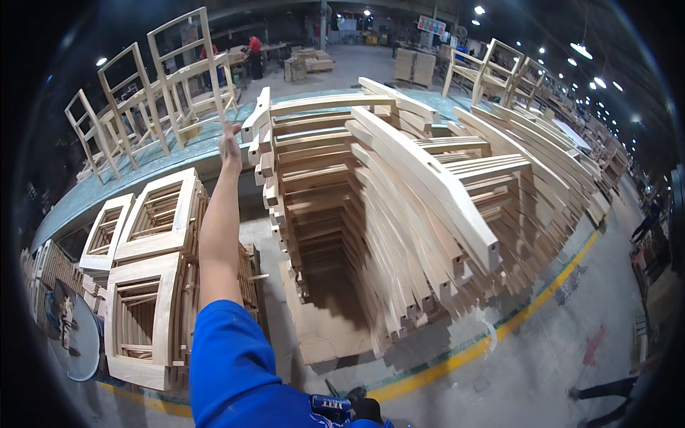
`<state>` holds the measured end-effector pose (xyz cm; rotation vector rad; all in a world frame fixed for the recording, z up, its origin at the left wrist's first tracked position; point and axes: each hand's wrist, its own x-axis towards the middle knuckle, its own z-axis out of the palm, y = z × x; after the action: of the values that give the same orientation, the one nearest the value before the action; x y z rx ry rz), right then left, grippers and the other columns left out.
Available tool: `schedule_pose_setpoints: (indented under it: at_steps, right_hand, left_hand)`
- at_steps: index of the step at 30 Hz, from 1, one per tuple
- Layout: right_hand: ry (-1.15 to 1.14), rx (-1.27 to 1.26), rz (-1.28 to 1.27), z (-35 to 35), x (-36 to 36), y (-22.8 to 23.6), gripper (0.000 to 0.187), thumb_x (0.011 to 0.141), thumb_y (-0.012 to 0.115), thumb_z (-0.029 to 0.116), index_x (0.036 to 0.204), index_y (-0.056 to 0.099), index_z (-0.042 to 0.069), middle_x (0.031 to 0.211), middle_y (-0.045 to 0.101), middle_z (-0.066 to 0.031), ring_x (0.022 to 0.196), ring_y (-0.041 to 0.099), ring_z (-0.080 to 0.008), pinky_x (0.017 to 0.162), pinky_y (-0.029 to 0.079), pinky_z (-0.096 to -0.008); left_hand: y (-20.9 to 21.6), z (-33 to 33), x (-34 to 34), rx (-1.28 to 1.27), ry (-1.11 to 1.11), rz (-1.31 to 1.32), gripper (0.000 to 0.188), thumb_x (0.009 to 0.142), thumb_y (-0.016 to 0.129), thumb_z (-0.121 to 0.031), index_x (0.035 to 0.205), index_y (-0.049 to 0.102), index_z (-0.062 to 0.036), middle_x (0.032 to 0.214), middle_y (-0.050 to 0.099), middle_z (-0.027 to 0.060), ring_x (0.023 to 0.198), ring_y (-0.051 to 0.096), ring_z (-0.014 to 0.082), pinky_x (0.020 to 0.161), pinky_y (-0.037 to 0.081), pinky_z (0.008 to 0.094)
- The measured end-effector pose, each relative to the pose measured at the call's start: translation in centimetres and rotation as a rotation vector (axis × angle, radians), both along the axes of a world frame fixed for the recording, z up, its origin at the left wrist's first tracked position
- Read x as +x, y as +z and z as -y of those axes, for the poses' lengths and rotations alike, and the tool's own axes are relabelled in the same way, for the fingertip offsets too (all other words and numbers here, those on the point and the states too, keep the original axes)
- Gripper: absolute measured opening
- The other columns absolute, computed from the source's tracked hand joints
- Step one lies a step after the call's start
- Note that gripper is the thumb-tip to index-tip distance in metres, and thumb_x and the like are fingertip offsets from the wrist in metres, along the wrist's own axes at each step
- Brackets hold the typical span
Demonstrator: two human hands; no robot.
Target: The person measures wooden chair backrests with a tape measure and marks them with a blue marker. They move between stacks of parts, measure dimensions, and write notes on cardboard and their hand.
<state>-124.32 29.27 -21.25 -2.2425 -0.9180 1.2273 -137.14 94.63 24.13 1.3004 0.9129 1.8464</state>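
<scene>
My left hand (230, 148) is stretched forward at the end of a bare forearm and blue sleeve. It is seen edge-on, fingers pointing away and apparently holding nothing. It lies between the foot of an upright pale wooden chair frame (191, 78) and the left end of the top frame on a tall stack of wooden chair frames (428, 171). Whether the fingertips touch either one, I cannot tell. The stacked frames have long curved legs joined by crossbars. My right hand is out of view.
Upright chair frames stand on a long greenish bench (143, 171). Piles of square wooden frames (146, 307) sit at left beside a round-edged grey plate (84, 342). A yellow floor line (457, 360) curves past the stack. A person in red (255, 53) stands far off.
</scene>
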Motion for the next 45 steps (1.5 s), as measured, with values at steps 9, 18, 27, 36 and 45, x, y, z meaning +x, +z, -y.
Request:
schedule_pose_setpoints:
  at_steps: [9,18,27,36,45]
  right_hand:
    - [-0.19,0.071,0.385,5.2,5.2,7.7,0.039,0.073,0.069,0.032,0.089,0.063,-0.003,0.077,0.063,-0.0219,0.076,0.061,-0.0401,0.069,0.047,-0.0446]
    - [-0.036,0.751,-0.34,-22.0,6.5,23.3,0.036,0.095,0.035,0.021,0.122,0.051,0.002,0.086,0.056,-0.0056,0.075,0.051,-0.0092,0.063,0.043,-0.0223]
    - [0.366,0.893,-0.973,-28.0,-10.2,39.3,0.033,0.087,0.055,0.009,0.117,0.052,-0.005,0.1,0.061,-0.0121,0.086,0.058,-0.0158,0.07,0.049,-0.0273]
    - [0.553,1.136,-0.765,-24.4,-6.0,42.0,0.031,0.084,0.053,0.007,0.113,0.055,-0.003,0.102,0.058,-0.009,0.095,0.055,-0.0131,0.083,0.046,-0.0291]
    - [0.079,1.444,-0.568,-22.0,4.0,37.6,0.018,0.08,0.058,0.0,0.098,0.058,-0.001,0.098,0.057,-0.0113,0.09,0.059,-0.0185,0.075,0.051,-0.0289]
  left_hand:
    - [-12.1,25.3,4.6,-0.192,-0.548,0.171,0.022,0.097,0.038,-0.026,0.108,0.051,-0.0106,0.098,0.05,0.0013,0.083,0.046,0.0102,0.073,0.039,0.0243]
    - [-19.8,35.4,-8.2,-0.402,-0.518,0.108,0.045,0.094,0.048,-0.034,0.13,0.042,-0.0069,0.12,0.049,0.0066,0.105,0.053,0.0164,0.086,0.043,0.0333]
    - [-13.2,35.0,-14.0,-0.375,-0.715,0.738,0.06,0.094,0.032,-0.054,0.13,0.042,-0.0064,0.122,0.052,0.0131,0.111,0.05,0.0284,0.092,0.042,0.0421]
    - [-8.9,35.7,-6.6,-0.252,-0.923,0.558,0.072,0.093,0.021,-0.06,0.136,0.036,-0.0044,0.122,0.053,0.0168,0.107,0.055,0.033,0.097,0.04,0.0452]
    - [-9.8,37.1,1.6,-0.443,-1.254,0.966,0.068,0.092,0.029,-0.058,0.134,0.042,-0.0057,0.129,0.049,0.0218,0.118,0.045,0.0423,0.101,0.033,0.0529]
